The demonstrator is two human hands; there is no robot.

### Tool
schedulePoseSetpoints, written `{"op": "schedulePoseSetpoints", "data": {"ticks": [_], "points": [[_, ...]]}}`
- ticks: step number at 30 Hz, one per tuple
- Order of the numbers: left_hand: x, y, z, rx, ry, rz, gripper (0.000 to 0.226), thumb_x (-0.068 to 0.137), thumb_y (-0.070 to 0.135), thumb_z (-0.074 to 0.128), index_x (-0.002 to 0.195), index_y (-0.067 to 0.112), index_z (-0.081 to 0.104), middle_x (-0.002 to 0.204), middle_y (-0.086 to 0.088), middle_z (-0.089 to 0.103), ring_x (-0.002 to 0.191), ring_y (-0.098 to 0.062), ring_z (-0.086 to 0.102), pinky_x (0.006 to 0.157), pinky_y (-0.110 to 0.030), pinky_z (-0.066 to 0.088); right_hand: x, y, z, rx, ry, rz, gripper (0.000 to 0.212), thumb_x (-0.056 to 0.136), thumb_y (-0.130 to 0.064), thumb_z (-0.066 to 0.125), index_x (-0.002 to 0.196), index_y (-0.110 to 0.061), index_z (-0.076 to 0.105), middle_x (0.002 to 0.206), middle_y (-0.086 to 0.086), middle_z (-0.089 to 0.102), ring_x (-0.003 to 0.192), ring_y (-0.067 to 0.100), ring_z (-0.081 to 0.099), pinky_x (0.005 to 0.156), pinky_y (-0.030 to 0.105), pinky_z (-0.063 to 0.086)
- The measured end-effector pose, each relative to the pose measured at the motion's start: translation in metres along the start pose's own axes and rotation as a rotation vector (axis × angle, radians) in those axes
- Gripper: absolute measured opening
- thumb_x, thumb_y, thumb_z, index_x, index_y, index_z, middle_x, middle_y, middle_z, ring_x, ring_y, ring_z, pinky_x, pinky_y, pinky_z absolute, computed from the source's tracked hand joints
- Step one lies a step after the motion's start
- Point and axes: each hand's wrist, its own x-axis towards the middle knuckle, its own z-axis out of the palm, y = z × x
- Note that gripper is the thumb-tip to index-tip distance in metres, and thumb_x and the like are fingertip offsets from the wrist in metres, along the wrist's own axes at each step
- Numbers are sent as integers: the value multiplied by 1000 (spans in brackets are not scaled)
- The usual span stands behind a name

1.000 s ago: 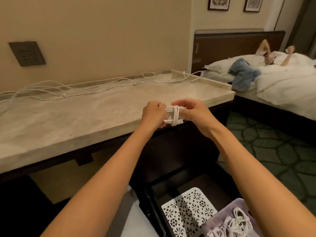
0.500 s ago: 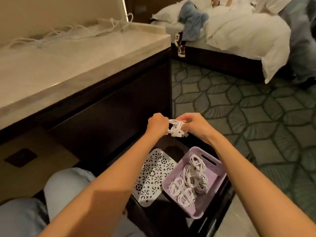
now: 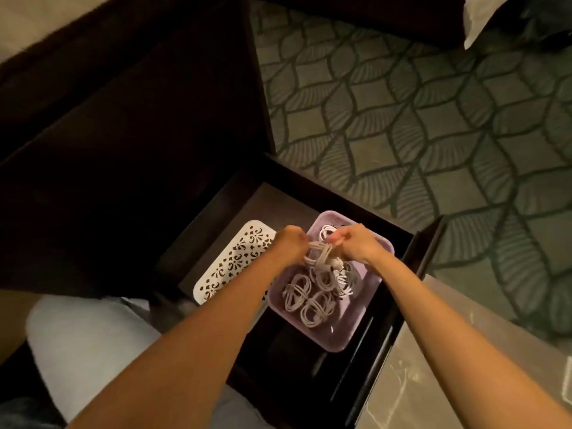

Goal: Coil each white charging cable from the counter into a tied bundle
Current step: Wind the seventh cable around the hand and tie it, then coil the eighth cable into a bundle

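Observation:
Both my hands hold one coiled white cable bundle (image 3: 322,257) just above a lilac plastic basket (image 3: 365,311). My left hand (image 3: 289,244) grips the bundle's left end and my right hand (image 3: 356,244) pinches its right end. Several tied white cable bundles (image 3: 312,300) lie inside the basket, which sits in an open dark drawer (image 3: 393,239). The counter with the loose cables is out of view.
A white perforated lid (image 3: 235,261) lies in the drawer left of the basket. The dark cabinet front (image 3: 130,156) rises to the left. My grey-clad knee (image 3: 89,342) is at lower left. Patterned green carpet (image 3: 433,119) is to the right, a marble surface (image 3: 448,382) at lower right.
My view has tilted down from the counter to the drawer. Both hands have carried the bundle down until it hangs just over the lilac basket.

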Motion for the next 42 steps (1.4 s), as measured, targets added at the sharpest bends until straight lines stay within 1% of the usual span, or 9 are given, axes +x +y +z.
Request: {"op": "schedulePoseSetpoints", "data": {"ticks": [3,6,12,17,22,29,33,38,42], "points": [[0,-20,4,173,-46,-27,24,88,8,52,105,-1,66,110,-21,65,106,-30,61,89,-35,49,-6,3,20,-148,-116,-36,19,72,9,64,75,-9,72,65,1,60,66,14,55,72,31,49],[-2,-30,4,263,-115,-40,19,89,9,52,99,3,67,106,-17,67,102,-28,62,90,-34,49,-4,6,36,-211,-178,-168,24,69,4,68,64,-20,67,71,3,65,72,16,59,72,29,49],[6,-46,11,232,-216,-135,25,89,7,49,109,-6,60,112,-23,63,105,-33,61,92,-37,50,7,5,67,-517,-327,-328,24,73,-1,67,93,-11,74,95,5,71,85,20,64,83,32,51],[5,-54,7,90,-299,-193,20,92,-4,42,100,-8,60,100,-24,64,89,-29,63,60,-25,49,9,12,80,-402,-228,-298,17,81,-1,61,93,-4,72,96,10,71,86,22,65,83,33,52],[-4,-48,-6,57,-344,-194,26,94,-3,37,110,-2,58,98,-19,59,75,-22,58,73,-30,53,9,5,67,-315,-121,-206,13,81,-1,61,86,-1,73,88,13,71,75,20,64,73,30,53],[-35,-11,-102,87,-28,-10,28,95,12,40,109,-1,61,105,-19,65,88,-30,66,74,-33,55,-17,-107,31,338,42,-103,27,85,0,47,60,-3,58,58,11,59,49,19,56,47,22,49],[-67,23,-155,63,128,66,27,95,11,40,106,1,62,98,-18,64,76,-24,63,58,-23,54,-38,-175,20,453,5,-196,26,87,-3,45,63,-4,57,63,12,59,53,20,56,49,23,49],[-143,31,-234,22,417,131,27,95,8,39,106,-3,61,98,-19,66,81,-28,64,75,-36,56,-85,-282,27,495,-2,-387,22,84,-6,48,66,-3,60,65,14,62,55,22,60,52,26,52],[-195,13,-280,-42,641,138,21,91,6,44,99,-2,62,80,-15,67,66,-26,65,66,-32,56,-124,-347,46,528,-71,-560,20,83,-2,46,67,-1,58,62,13,59,52,21,58,48,23,50]]}}
